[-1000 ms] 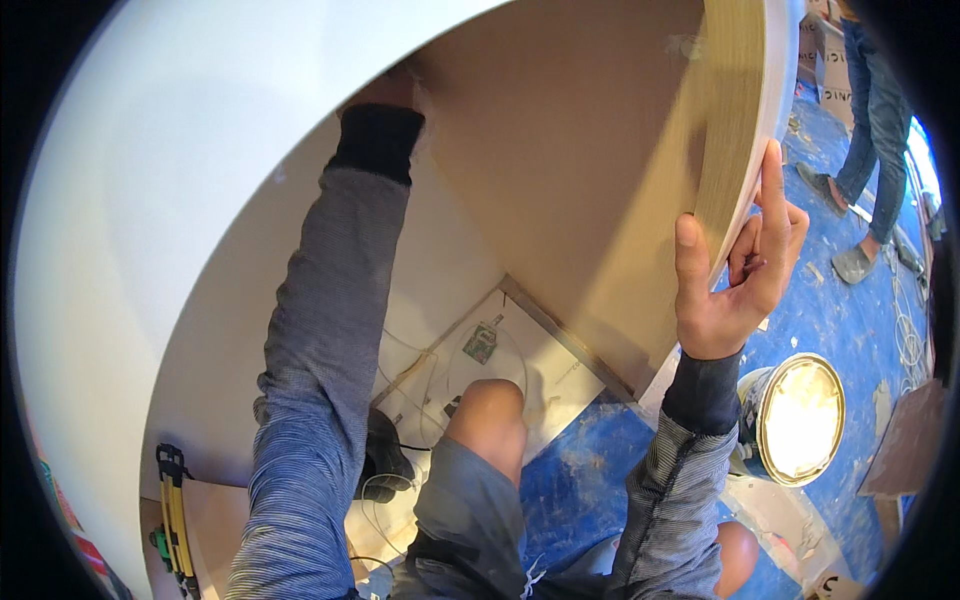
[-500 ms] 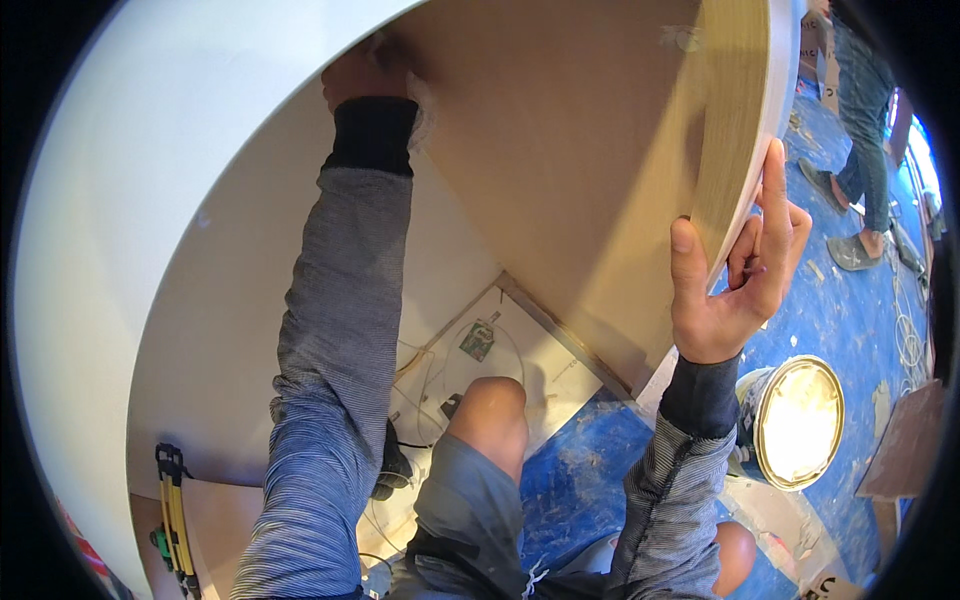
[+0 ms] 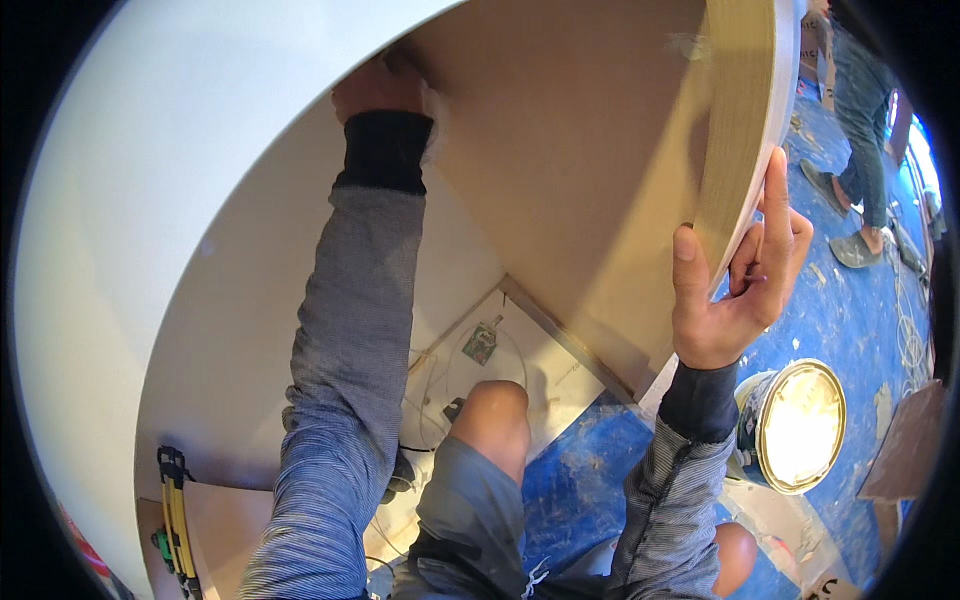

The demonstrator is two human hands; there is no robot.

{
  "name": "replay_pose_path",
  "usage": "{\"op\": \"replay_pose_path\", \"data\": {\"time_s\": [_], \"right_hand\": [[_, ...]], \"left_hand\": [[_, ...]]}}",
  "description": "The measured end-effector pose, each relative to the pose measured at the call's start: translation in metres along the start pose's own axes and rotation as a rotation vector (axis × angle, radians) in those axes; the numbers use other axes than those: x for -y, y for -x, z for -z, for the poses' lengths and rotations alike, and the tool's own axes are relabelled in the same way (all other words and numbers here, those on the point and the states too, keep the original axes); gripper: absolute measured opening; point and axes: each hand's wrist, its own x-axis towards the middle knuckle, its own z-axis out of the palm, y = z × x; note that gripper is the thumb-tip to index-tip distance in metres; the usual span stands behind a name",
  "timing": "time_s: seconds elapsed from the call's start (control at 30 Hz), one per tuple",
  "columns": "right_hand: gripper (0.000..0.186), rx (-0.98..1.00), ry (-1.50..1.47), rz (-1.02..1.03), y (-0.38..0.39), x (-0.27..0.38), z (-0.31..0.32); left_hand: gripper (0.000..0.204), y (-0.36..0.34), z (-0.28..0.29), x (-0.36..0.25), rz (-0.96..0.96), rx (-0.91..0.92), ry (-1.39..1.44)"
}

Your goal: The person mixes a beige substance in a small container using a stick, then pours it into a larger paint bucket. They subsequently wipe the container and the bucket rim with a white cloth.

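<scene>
My right hand (image 3: 728, 305) is around the right edge of a curved wooden panel (image 3: 738, 130), its thumb on the inner side and its forefinger stretched up along the outer face. Something small and thin, too small to name, pokes out by its curled fingers. My left hand (image 3: 378, 90) reaches up into the shaded hollow, close to the brown inner board (image 3: 560, 110); its fingers are lost in the dark. A pale smear shows on the board beside its wrist. On the left a large white curved panel (image 3: 110, 220) borders the hollow.
A lidded bucket (image 3: 800, 425) stands by my right forearm on the blue-covered floor (image 3: 590, 455). Yellow-and-black tool legs (image 3: 178, 520) lean at lower left. A small green packet (image 3: 482, 342) and cables lie below. Another person's legs (image 3: 865, 130) are at far right.
My left hand and forearm have shifted slightly right and down in the picture, and the view has moved a little. My right hand keeps its place on the panel edge.
</scene>
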Motion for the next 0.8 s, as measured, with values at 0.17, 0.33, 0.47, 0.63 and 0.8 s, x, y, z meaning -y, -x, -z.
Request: {"op": "replay_pose_path", "data": {"time_s": [0.17,0.33,0.47,0.63,0.8], "right_hand": [[0.079,-0.035,-0.019,-0.028,0.001,-0.004,0.002],[0.083,-0.053,-0.047,-0.070,0.001,0.001,-0.001],[0.082,-0.044,-0.026,-0.075,0.002,0.001,0.000],[0.080,-0.048,-0.060,-0.073,0.000,0.003,0.000],[0.080,-0.074,-0.071,-0.061,0.002,-0.002,-0.003]], "left_hand": [[0.033,0.008,0.018,-0.027,-0.167,-0.177,0.228],[0.029,0.002,0.017,-0.014,-0.049,-0.052,0.121],[0.031,0.012,0.033,-0.035,-0.236,-0.129,0.167],[0.031,0.009,0.030,-0.034,-0.015,-0.066,0.195],[0.030,0.015,0.052,-0.058,-0.239,-0.131,0.179]]}}
